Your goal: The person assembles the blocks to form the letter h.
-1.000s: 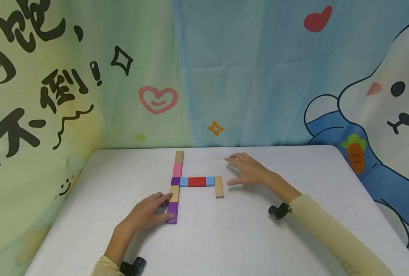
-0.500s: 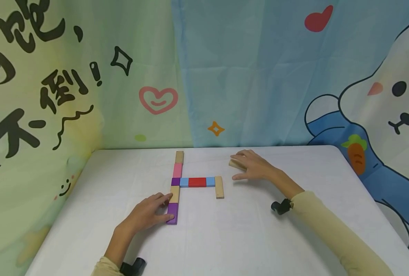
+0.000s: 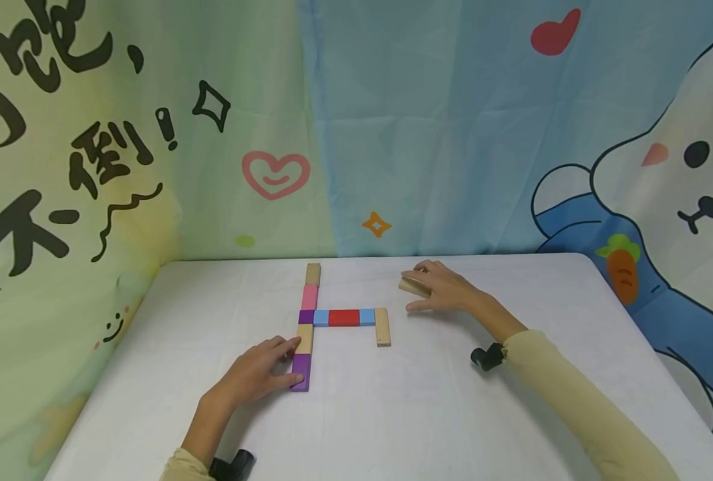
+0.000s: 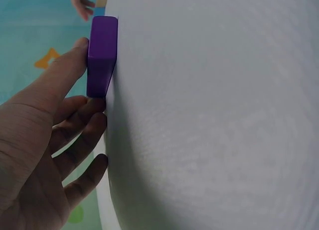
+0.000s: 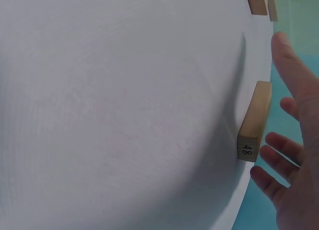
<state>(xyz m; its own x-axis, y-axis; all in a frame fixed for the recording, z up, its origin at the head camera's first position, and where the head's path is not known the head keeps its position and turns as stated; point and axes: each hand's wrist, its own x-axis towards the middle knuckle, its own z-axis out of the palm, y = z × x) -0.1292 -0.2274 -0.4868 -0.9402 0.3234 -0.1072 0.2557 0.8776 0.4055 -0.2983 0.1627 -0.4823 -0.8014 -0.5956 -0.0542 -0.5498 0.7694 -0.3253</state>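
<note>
Coloured wooden blocks lie in a line on the white cloth. My left hand [image 3: 260,371] has its thumb on the purple block [image 3: 300,375] at the near end, and its index fingertip meets the tan block [image 3: 305,344] just beyond. In the left wrist view the thumb lies along the purple block [image 4: 103,38] with the other fingers spread. My right hand [image 3: 443,288] is at the back right, fingers loosely spread around a plain wooden block [image 3: 414,287]. This block [image 5: 255,121], marked 48 on its end, lies beside the fingertips, with the thumb apart from it.
Further up the line are a small purple block [image 3: 306,316], a pink block [image 3: 310,296] and a tan block [image 3: 313,274]. A side row holds a red block [image 3: 344,318] between two blue ones, ending at a crosswise tan block [image 3: 383,327]. A printed curtain [image 3: 422,167] hangs behind the table.
My right hand has shifted slightly right and back, and the plain wooden block now shows between its thumb and fingers. The left hand and the laid blocks have stayed still.
</note>
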